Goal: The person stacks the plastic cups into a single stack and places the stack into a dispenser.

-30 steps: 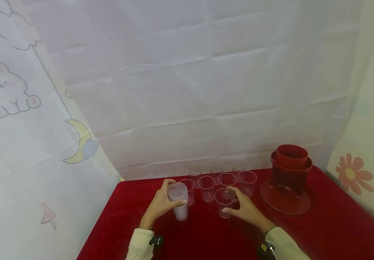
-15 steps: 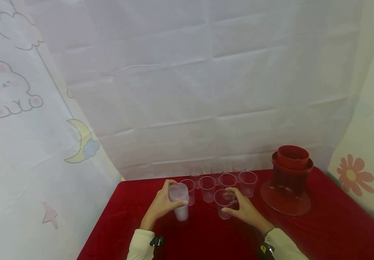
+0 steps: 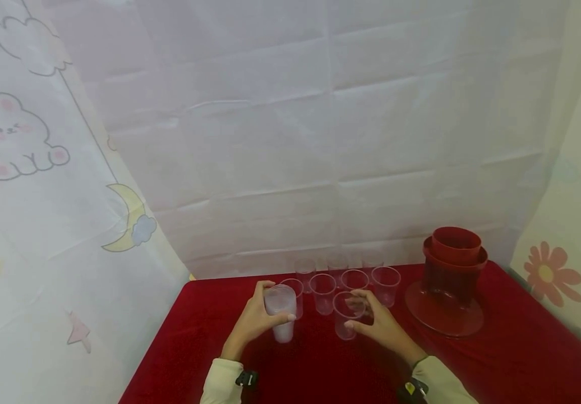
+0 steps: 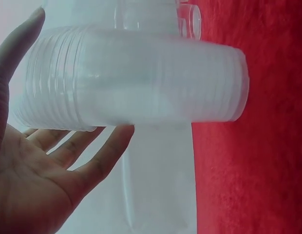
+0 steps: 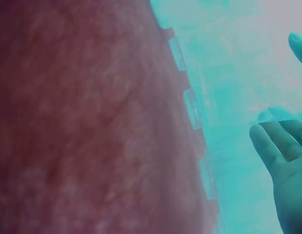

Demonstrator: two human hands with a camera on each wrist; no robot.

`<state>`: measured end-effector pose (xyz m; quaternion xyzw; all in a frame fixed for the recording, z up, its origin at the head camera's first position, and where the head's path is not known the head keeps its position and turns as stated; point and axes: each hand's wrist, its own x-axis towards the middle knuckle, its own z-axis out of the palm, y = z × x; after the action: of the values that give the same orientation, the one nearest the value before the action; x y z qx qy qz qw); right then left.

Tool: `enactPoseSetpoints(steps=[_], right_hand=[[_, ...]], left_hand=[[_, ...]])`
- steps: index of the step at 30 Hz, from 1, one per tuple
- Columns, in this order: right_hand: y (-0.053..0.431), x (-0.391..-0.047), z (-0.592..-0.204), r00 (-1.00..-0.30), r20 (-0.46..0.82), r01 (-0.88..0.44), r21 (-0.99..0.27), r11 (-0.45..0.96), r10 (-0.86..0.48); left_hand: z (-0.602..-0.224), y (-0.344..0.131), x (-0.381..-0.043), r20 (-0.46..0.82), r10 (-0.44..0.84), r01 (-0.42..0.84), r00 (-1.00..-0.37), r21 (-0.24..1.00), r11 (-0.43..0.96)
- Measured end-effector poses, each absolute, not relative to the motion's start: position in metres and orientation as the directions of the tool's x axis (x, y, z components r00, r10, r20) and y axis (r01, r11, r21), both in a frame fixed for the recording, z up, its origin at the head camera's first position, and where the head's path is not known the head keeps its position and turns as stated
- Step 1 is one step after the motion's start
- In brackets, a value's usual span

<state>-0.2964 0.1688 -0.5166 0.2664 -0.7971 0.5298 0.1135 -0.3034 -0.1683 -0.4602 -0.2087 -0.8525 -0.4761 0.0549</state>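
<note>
My left hand [image 3: 256,321] grips a nested stack of clear plastic cups [image 3: 280,303], thumb on the near side and fingers behind. In the left wrist view the same stack [image 4: 156,78] fills the space between thumb and fingers. My right hand [image 3: 383,330] holds a single clear plastic cup [image 3: 343,328] upright, thumb in front and fingertips showing through its wall. Whether this cup touches the table cannot be told. The right wrist view shows the right hand [image 5: 292,180] at its edge; the cup is hardly visible there. Beyond both hands, several clear cups [image 3: 323,296] stand upright in two rows.
A red cloth [image 3: 310,376] covers the table. On the right stands a dark red round container [image 3: 449,275] on a wide disc base, with a smaller red ring-like part on top. A pale creased sheet [image 3: 270,140] hangs behind the table, with printed sheets at both sides.
The head view has turned very slightly to the left. Both hands keep their hold on the stack and the single cup, almost in place.
</note>
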Motion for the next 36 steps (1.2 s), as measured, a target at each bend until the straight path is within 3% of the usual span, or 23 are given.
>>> enactPoseSetpoints(steps=[10,23,36], right_hand=[[0.165,-0.291,-0.503,-0.823,0.489,-0.556,-0.797,0.235,-0.287],[0.166,-0.288,-0.502,-0.84,0.475,-0.536,-0.805,0.255,-0.263],[0.166,-0.291,-0.493,-0.821,0.512,-0.562,-0.802,0.203,-0.252]], left_hand=[[-0.467,-0.162,-0.303,0.307,0.342,0.436,-0.888,0.798,0.416],[-0.469,-0.162,-0.299,0.261,0.407,0.4,-0.875,0.863,0.308],[-0.456,-0.158,-0.293,0.281,0.399,0.431,-0.873,0.827,0.361]])
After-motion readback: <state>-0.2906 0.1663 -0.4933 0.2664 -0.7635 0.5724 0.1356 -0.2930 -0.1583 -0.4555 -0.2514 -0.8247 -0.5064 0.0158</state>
